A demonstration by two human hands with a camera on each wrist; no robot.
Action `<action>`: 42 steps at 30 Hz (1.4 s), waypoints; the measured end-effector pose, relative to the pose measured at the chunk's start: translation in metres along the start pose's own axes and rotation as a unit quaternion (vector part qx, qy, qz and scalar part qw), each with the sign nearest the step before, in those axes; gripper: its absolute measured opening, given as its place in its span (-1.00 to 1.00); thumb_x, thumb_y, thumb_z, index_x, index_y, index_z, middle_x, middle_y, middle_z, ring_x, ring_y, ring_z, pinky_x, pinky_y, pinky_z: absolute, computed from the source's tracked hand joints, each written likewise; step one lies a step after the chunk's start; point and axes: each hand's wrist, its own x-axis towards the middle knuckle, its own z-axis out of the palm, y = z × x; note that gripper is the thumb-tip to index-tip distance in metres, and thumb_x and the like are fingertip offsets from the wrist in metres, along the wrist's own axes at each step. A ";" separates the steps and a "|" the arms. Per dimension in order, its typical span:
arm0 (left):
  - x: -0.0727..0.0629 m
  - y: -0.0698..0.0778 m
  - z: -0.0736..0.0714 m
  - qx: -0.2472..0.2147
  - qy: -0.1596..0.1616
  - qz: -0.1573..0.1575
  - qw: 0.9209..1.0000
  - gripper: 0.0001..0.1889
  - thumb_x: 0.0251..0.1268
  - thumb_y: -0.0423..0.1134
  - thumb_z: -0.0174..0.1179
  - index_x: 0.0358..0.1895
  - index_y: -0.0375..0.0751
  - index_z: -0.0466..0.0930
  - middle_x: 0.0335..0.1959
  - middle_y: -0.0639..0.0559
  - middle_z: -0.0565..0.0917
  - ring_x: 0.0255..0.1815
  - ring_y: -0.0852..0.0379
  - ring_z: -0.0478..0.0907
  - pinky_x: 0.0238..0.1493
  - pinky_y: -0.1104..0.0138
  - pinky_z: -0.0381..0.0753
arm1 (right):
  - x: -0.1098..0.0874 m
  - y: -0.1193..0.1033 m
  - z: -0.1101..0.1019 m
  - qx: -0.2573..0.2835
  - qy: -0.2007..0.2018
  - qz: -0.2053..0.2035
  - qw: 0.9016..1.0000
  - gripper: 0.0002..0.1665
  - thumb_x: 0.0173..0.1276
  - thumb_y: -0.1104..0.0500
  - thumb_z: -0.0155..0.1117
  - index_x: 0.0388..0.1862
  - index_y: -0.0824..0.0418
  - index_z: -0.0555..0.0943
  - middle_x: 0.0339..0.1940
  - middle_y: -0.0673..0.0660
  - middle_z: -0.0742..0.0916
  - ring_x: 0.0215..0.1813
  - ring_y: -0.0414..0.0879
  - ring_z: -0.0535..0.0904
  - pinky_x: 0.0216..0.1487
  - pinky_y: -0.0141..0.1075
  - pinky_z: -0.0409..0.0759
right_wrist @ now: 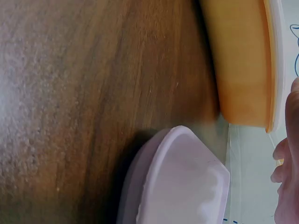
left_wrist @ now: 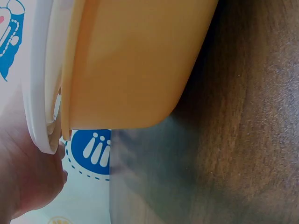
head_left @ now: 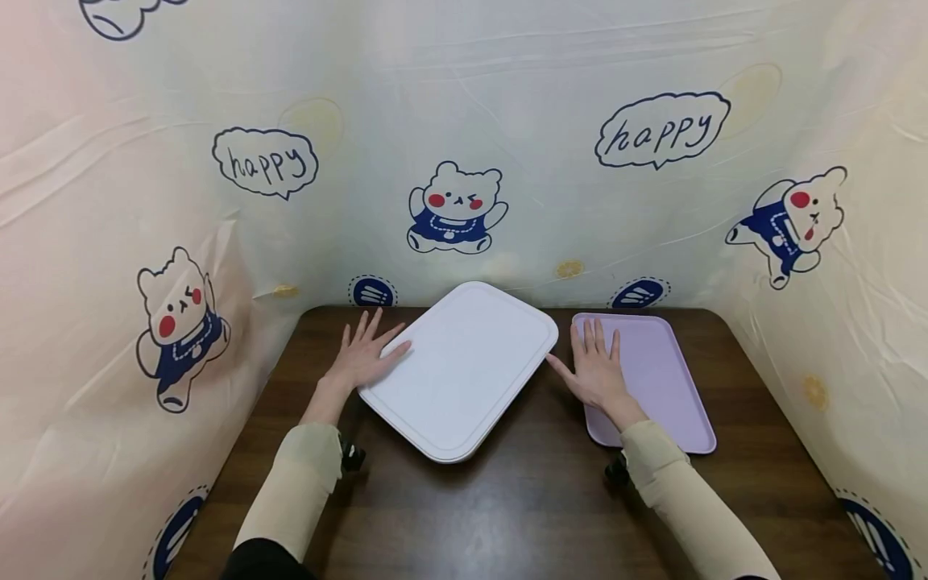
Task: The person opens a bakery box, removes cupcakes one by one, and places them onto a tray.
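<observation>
A white lid (head_left: 464, 370) covers an orange-yellow plastic bin (left_wrist: 135, 65), turned at an angle on the table. My left hand (head_left: 362, 358) has its fingers spread along the lid's left edge, the thumb over its top. In the left wrist view, a narrow gap shows between the lid rim (left_wrist: 38, 93) and the bin's rim near that hand. My right hand (head_left: 598, 374), fingers straight, is above the lilac tray (head_left: 660, 362), with its thumb pointing at the lid's right corner. Neither hand grips anything.
The dark brown wooden table (head_left: 536, 499) has rounded back corners. A pale cloth (head_left: 348, 225) printed with bears and "happy" bubbles hangs behind and on both sides. The lilac tray's raised rim (right_wrist: 149, 177) stands close to the bin in the right wrist view.
</observation>
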 end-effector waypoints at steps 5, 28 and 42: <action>-0.001 -0.001 0.002 -0.005 0.000 0.000 1.000 -0.14 0.63 0.52 -0.23 0.79 0.16 0.19 0.90 -0.21 -0.23 0.89 -0.36 -0.44 0.79 -0.42 -0.48 | -0.003 -0.006 0.000 -0.016 -0.008 0.002 1.000 0.22 0.64 -0.54 -0.08 0.80 0.39 0.09 0.83 0.50 0.10 0.89 0.40 -0.17 0.81 0.47 -0.32; -0.002 -0.013 0.015 -0.062 -0.015 0.011 0.998 -0.09 0.59 0.48 -0.01 0.72 -0.08 0.33 0.89 -0.21 -0.18 0.90 -0.36 -0.39 0.79 -0.46 -0.36 | -0.029 -0.089 0.011 0.004 -0.021 0.059 0.998 0.34 0.59 -0.57 -0.02 0.77 0.52 0.05 0.80 0.46 0.25 0.87 0.37 0.03 0.80 0.49 -0.15; -0.007 -0.008 0.015 -0.081 -0.008 0.013 0.997 -0.09 0.60 0.45 0.01 0.71 -0.15 0.34 0.89 -0.22 -0.10 0.90 -0.34 -0.32 0.83 -0.38 -0.26 | -0.028 -0.102 0.013 0.015 -0.018 0.078 0.997 0.18 0.65 -0.37 -0.03 0.69 0.65 0.12 0.73 0.61 0.26 0.85 0.44 0.04 0.80 0.48 -0.15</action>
